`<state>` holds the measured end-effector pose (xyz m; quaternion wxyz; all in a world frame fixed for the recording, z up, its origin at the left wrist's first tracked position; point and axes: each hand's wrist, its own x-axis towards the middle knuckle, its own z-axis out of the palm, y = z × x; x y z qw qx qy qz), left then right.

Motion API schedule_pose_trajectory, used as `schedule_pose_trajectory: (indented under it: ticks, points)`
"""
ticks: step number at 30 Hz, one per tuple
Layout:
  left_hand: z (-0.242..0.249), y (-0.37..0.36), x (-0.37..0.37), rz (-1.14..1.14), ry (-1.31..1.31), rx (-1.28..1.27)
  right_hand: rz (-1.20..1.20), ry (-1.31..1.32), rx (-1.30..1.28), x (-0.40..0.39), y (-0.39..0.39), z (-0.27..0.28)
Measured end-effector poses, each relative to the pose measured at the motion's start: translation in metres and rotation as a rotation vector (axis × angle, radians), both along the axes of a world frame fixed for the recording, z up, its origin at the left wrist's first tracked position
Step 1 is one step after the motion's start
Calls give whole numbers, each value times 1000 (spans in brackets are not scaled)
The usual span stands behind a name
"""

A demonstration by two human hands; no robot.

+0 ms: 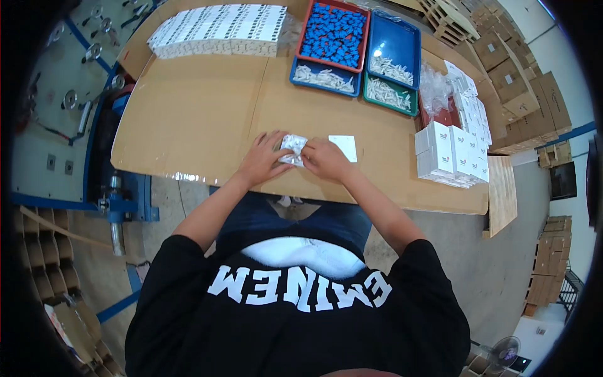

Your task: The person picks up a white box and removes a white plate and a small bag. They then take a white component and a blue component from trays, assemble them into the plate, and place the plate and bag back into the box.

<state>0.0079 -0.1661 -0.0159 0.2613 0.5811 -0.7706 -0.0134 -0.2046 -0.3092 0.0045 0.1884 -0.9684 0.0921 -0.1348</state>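
Observation:
A small white box [294,143] lies at the front middle of the cardboard-covered table, between my two hands. My left hand [260,158] grips it from the left, thumb across its near side. Curled fingers of my right hand [325,158] press at its right side; their tips are partly hidden. Inside the box there seems to be something pale, too small to make out. Just beyond my right hand, a flat white square piece [344,148] rests on the cardboard.
Far left, rows of white boxes [220,28] stand together. Trays hold blue parts [333,34] and white pieces [323,78]; a blue tray [394,44] and a green tray [389,94] adjoin. Stacked white boxes [443,151] stand at right, near clear plastic bags [435,88].

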Motion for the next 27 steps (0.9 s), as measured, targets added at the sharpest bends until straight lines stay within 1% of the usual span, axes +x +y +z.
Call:
schedule_pose_trajectory:
  ticks: [4, 6, 7, 9, 11, 12, 13, 15, 17, 18, 19, 21, 23, 24, 26, 27]
  points:
    - [5, -4, 1, 11, 6, 30, 10, 1, 10, -3, 0, 9]
    - [7, -6, 0, 61, 100, 88, 15, -13, 32, -2, -4, 19]
    - [6, -8, 2, 63, 55, 110, 17, -26, 31, -1, -10, 24]
    - [9, -9, 2, 87, 84, 114, 22, -37, 41, 0, -33, 32]
    - [6, -11, 3, 112, 108, 167, -5, -190, -51, 5, -78, 38]
    - [8, -13, 2, 112, 106, 175, -89, -180, -16, 9, -100, 52]
    - [13, -15, 2, 159, 107, 183, -175, -171, 18, 15, -125, 67]
    - [15, -17, 3, 217, 90, 241, -377, -342, -52, 29, -183, 68]
    - [16, -20, 3, 220, 96, 264, -542, -359, -7, 45, -239, 83]
    - [16, -22, 4, 224, 98, 277, -515, -381, -126, 51, -275, 88]
    - [15, -24, 5, 221, 124, 290, -576, -325, -193, 59, -302, 98]
    - [15, -28, 7, 227, 134, 324, -596, -334, -385, 74, -374, 98]
    - [17, -32, 10, 222, 145, 373, -652, -271, -576, 88, -433, 98]
    - [16, -34, 12, 229, 147, 391, -646, -265, -558, 94, -454, 95]
    - [16, -36, 14, 219, 132, 438, -642, -209, -691, 108, -487, 89]
    - [16, -37, 14, 222, 140, 452, -639, -142, -717, 114, -496, 87]
